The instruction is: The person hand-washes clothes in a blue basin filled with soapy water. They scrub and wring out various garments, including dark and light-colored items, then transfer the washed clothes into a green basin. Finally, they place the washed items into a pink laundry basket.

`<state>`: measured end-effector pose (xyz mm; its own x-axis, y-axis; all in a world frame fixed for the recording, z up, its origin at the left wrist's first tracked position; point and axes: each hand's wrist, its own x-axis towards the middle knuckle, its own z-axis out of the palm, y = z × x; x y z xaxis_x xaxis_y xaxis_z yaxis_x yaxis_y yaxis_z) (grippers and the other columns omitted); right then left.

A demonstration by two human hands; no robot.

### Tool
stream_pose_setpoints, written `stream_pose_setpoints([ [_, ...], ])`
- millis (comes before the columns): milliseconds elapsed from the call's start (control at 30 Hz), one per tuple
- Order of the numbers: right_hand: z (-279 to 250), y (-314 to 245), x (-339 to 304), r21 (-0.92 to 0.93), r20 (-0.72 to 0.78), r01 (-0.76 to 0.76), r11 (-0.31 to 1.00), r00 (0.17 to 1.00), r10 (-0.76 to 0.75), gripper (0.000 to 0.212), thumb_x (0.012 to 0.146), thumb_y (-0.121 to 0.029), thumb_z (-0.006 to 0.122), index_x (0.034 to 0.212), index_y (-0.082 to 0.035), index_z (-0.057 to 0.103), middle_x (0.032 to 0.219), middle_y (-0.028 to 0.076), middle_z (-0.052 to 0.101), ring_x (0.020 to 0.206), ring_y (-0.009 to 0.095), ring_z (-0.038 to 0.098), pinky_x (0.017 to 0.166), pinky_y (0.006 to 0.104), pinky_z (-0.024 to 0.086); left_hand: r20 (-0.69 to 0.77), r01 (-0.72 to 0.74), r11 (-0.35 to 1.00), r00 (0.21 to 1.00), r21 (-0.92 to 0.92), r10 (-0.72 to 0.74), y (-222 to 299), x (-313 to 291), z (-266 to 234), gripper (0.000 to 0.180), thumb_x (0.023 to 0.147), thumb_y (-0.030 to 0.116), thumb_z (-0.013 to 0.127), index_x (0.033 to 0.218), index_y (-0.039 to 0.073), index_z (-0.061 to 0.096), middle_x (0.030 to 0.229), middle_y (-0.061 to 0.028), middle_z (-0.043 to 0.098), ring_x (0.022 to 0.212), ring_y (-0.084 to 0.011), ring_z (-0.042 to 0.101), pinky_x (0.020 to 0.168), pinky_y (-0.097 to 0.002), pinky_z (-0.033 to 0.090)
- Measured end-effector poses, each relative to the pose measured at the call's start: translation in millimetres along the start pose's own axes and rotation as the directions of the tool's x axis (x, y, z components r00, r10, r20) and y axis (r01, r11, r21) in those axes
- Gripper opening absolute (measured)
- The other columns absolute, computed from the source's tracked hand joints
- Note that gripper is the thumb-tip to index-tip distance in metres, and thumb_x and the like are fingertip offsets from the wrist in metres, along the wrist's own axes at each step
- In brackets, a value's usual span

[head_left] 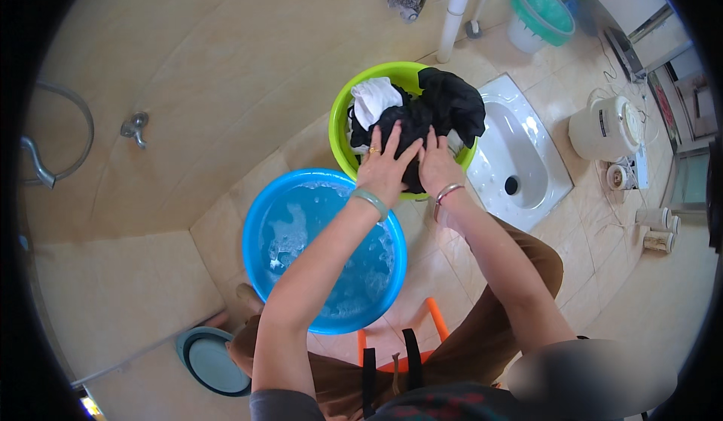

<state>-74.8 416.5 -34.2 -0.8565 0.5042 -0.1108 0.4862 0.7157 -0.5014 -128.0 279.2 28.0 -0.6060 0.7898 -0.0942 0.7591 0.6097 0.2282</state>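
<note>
Both my hands press on a heap of black clothes (452,103) in a lime-green basin (340,131). My left hand (382,169) has its fingers spread over the dark cloth; a jade-coloured bangle is on that wrist. Close beside it, my right hand (439,166) lies against the same cloth with fingers stretched out, a metal bracelet on its wrist. A white garment (374,101) shows at the heap's left side, and some black cloth hangs over the basin's right rim. Below my left forearm stands a blue basin (252,259) of sudsy water.
A white squat toilet (538,154) is set in the floor right of the green basin. Farther off are a white bucket (606,127) and a green-lined bin (527,37). A tap (135,129) juts from the left wall. A grey-green basin (215,364) is at lower left.
</note>
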Motion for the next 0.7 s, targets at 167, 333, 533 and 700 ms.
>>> stream_pose_setpoints([
  [167,-86,2,52,0.085,0.405,0.06,0.995,0.91,-0.089,0.044,0.081,-0.051,0.059,0.104,-0.015,0.071,0.093,0.012,0.071,0.093,0.03,0.068,0.082,0.0423,0.052,-0.117,0.11,0.961,0.99,0.254,-0.083,2,-7,38,0.078,0.082,-0.004,0.054,0.146,0.035,0.035,0.157,-0.0191,0.015,0.137,-0.0525,0.026,0.095,-0.045,0.051],
  [333,-78,77,102,0.603,0.056,-0.468,0.646,0.832,0.551,0.085,0.079,-0.068,0.061,0.139,-0.01,0.046,0.131,0.014,0.056,0.117,0.031,0.055,0.088,0.0434,0.049,0.037,0.065,0.973,0.996,0.22,-0.075,11,-1,21,0.085,0.081,-0.009,0.051,0.149,0.039,0.028,0.158,-0.0212,0.007,0.139,-0.055,0.019,0.1,-0.044,0.047],
  [533,-51,38,131,0.621,-0.102,0.107,0.777,0.993,-0.056,0.068,0.086,-0.061,0.056,0.128,-0.007,0.058,0.133,0.015,0.055,0.121,0.034,0.052,0.102,0.0409,0.04,0.066,0.017,0.969,0.997,0.246,-0.035,6,-5,30,0.087,0.084,-0.009,0.047,0.15,0.042,0.023,0.159,-0.0226,-0.003,0.141,-0.0564,0.008,0.109,-0.0486,0.037],
  [700,17,2,114,0.259,0.085,0.17,0.951,0.977,-0.197,0.077,0.087,-0.066,0.047,0.139,-0.009,0.048,0.141,0.022,0.047,0.133,0.037,0.041,0.111,0.0415,0.03,0.065,0.035,0.988,0.997,0.152,-0.045,2,-12,31,0.076,0.087,-0.001,0.048,0.148,0.041,0.031,0.159,-0.0216,-0.003,0.141,-0.0556,0.005,0.11,-0.0522,0.033],
])
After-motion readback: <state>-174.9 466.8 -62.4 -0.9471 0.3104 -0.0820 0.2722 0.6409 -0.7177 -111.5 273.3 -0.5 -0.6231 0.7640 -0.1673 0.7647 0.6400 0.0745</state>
